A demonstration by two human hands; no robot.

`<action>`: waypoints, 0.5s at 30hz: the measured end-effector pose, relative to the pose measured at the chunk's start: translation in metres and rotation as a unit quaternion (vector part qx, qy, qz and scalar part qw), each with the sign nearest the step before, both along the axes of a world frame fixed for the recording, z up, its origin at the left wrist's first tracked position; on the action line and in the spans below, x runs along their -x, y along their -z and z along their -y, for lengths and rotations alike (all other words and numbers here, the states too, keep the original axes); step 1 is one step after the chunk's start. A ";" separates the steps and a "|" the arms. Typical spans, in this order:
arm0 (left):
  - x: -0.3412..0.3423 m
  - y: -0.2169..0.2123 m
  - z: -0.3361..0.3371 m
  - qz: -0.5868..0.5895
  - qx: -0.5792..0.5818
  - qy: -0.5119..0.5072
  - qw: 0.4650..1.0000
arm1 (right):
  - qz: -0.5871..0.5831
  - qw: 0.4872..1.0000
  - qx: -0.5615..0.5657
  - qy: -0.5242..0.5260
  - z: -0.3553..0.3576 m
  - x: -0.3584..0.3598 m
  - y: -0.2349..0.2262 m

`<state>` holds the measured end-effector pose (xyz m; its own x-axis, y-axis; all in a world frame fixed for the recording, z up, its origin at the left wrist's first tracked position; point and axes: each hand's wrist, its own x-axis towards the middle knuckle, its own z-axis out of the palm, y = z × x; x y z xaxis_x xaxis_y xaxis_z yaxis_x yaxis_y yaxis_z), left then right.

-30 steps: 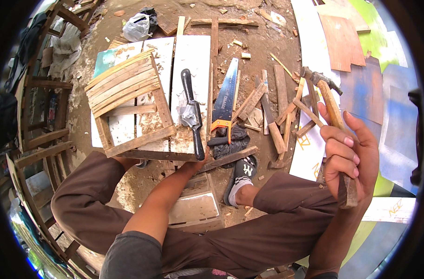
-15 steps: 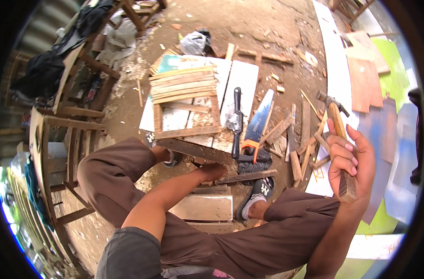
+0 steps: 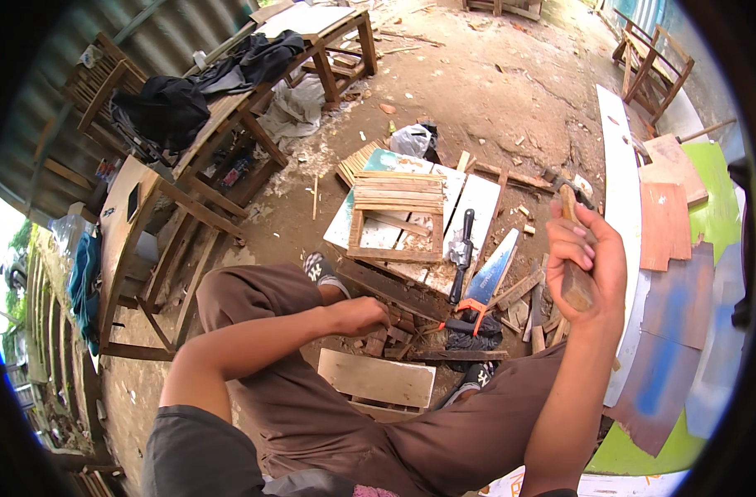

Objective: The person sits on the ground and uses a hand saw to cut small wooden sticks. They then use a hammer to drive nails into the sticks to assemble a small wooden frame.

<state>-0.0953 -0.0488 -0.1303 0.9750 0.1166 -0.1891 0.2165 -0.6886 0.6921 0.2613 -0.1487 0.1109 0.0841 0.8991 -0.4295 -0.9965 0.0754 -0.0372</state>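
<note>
My right hand (image 3: pixel 591 258) is raised, fingers wrapped round the wooden handle of a hammer (image 3: pixel 570 207) whose metal head points up and away. My left hand (image 3: pixel 359 316) is closed, low between my knees beside small wood offcuts (image 3: pixel 392 335); what it holds, if anything, is hidden. Beyond it, a wooden frame with slats nailed across its far part (image 3: pixel 398 195) lies on a white board table (image 3: pixel 338 222). To its right are a black-handled tool (image 3: pixel 462 255) and a handsaw (image 3: pixel 490 277) with a blue blade and orange handle.
Wood strips (image 3: pixel 523 291) lie heaped right of the saw. A small pale-topped wooden stool or box (image 3: pixel 376 377) stands between my legs. Plywood sheets (image 3: pixel 666 224) and a long white panel (image 3: pixel 622 174) lie at right. Benches (image 3: pixel 129 199) with dark cloth (image 3: pixel 166 112) stand at left.
The view has tilted up and shifted left. My left hand has pulled back from the dark wood strip between my feet and closed. My right hand still grips the raised hammer.
</note>
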 end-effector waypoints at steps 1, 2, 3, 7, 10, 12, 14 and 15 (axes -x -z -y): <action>0.004 -0.019 -0.006 0.042 0.003 -0.031 0.999 | 0.008 1.000 0.003 -0.007 -0.007 0.004 0.001; 0.008 -0.039 -0.014 0.039 -0.019 -0.067 0.997 | 0.007 1.000 0.006 -0.011 -0.013 0.009 0.002; 0.012 -0.059 -0.025 0.047 -0.037 -0.099 0.993 | -0.004 1.000 0.016 -0.011 -0.020 0.013 0.004; 0.026 -0.126 -0.081 0.128 -0.097 -0.283 0.946 | -0.022 0.997 0.059 -0.035 -0.042 0.028 0.014; 0.030 -0.145 -0.110 0.143 -0.080 -0.428 0.889 | -0.012 0.997 0.066 -0.047 -0.055 0.040 0.027; 0.030 -0.139 -0.115 0.138 -0.033 -0.496 0.857 | 0.015 0.995 0.090 -0.051 -0.060 0.047 0.035; 0.032 -0.124 -0.119 0.167 0.070 -0.547 0.817 | 0.020 0.992 0.107 -0.064 -0.065 0.054 0.044; 0.029 -0.115 -0.125 0.170 0.106 -0.563 0.802 | 0.011 0.991 0.121 -0.063 -0.067 0.056 0.048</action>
<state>-0.1240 0.0762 -0.0152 0.2743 0.9593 -0.0672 0.3923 -0.0478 0.9186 0.2053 -0.0817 0.0624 -0.0108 0.7740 -0.6331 -0.9962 -0.0631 -0.0601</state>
